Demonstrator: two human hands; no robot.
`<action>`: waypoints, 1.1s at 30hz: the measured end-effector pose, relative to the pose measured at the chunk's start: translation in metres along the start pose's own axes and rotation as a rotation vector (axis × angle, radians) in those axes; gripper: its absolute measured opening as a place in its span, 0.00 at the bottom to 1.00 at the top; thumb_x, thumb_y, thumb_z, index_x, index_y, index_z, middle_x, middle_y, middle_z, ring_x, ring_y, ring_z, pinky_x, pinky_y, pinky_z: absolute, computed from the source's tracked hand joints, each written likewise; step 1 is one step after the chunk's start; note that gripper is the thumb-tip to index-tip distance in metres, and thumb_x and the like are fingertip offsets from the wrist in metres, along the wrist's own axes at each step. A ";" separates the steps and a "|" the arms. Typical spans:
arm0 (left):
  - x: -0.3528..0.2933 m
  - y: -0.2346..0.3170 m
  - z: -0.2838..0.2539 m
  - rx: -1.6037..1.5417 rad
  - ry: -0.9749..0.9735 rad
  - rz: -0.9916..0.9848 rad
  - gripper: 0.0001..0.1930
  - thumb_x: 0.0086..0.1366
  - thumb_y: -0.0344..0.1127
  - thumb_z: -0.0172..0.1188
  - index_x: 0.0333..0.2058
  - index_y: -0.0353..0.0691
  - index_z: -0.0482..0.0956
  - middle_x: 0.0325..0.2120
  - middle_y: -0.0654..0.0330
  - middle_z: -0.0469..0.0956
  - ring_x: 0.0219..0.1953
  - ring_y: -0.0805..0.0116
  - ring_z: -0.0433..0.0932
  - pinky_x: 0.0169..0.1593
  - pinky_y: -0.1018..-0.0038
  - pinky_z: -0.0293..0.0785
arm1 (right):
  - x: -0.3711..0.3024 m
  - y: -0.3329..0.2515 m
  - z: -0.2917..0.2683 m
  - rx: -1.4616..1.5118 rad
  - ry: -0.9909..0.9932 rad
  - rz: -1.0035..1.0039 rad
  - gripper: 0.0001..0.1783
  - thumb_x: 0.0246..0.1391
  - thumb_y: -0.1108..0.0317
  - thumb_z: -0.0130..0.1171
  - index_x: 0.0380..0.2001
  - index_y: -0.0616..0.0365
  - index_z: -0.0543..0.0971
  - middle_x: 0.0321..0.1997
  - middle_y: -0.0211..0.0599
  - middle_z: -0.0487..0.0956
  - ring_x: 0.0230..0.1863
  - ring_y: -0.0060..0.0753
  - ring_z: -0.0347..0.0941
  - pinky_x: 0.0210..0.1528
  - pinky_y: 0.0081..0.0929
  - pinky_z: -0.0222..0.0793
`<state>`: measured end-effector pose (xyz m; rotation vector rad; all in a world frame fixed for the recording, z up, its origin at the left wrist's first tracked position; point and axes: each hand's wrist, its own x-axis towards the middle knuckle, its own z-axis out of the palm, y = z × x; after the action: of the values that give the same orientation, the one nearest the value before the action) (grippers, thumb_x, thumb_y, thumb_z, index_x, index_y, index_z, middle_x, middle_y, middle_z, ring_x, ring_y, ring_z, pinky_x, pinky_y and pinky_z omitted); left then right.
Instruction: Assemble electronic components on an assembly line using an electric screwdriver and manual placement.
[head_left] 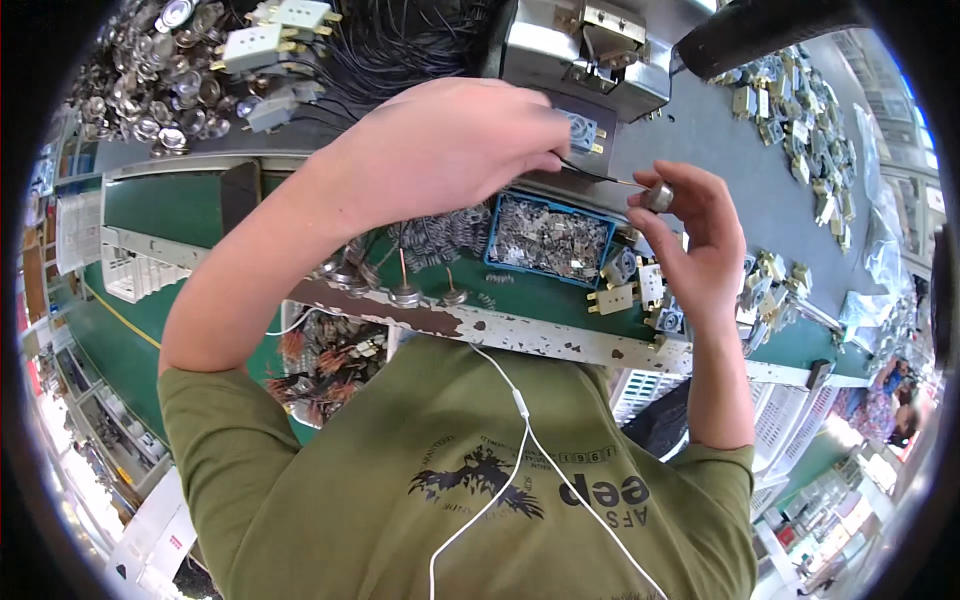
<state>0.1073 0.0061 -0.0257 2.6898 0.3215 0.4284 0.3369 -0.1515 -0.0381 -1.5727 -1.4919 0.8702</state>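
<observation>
Between thumb and fingers of my right hand (700, 225) is a small round metal capsule (658, 196) with a thin copper tube. The tube runs left into a thin black sleeve (588, 173). My left hand (480, 140), slightly blurred, has its fingertips pinched at the sleeve's far end and reaches across in front of the metal press. Just beyond those fingertips, a grey and white switch housing (582, 132) sits at the foot of the press. Two similar metal capsules with upright copper stems, a left capsule (405, 294) and a right capsule (453, 296), stand on the bench's near edge.
A metal press (590, 60) stands at the back middle. A blue tray (550, 238) of small metal parts lies below my hands, beside springs (445, 235). Loose capsules (160, 85) and black wires (410, 45) fill the back left; switch housings (800, 120) lie to the right.
</observation>
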 end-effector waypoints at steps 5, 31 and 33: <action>0.005 -0.001 0.012 -0.009 0.073 0.129 0.06 0.63 0.35 0.63 0.38 0.42 0.81 0.30 0.58 0.81 0.37 0.57 0.84 0.39 0.63 0.81 | 0.001 -0.001 0.000 -0.170 0.054 -0.140 0.18 0.57 0.82 0.66 0.51 0.65 0.77 0.46 0.39 0.84 0.47 0.24 0.81 0.54 0.25 0.76; 0.003 -0.012 -0.036 -0.175 -0.089 0.041 0.10 0.69 0.36 0.59 0.43 0.36 0.78 0.30 0.50 0.81 0.37 0.49 0.82 0.41 0.58 0.79 | 0.030 0.000 0.022 0.635 -0.150 0.227 0.28 0.77 0.65 0.44 0.72 0.72 0.58 0.65 0.61 0.74 0.64 0.49 0.76 0.67 0.44 0.73; 0.002 -0.010 -0.019 -0.172 -0.005 0.005 0.10 0.68 0.37 0.59 0.39 0.37 0.81 0.29 0.49 0.81 0.35 0.48 0.82 0.40 0.57 0.78 | 0.025 -0.001 0.028 0.432 0.052 0.154 0.24 0.76 0.66 0.48 0.66 0.71 0.67 0.60 0.56 0.77 0.57 0.41 0.80 0.63 0.39 0.75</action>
<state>0.1013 0.0219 -0.0123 2.5244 0.2639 0.4301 0.3133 -0.1238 -0.0492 -1.3828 -1.0653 1.1435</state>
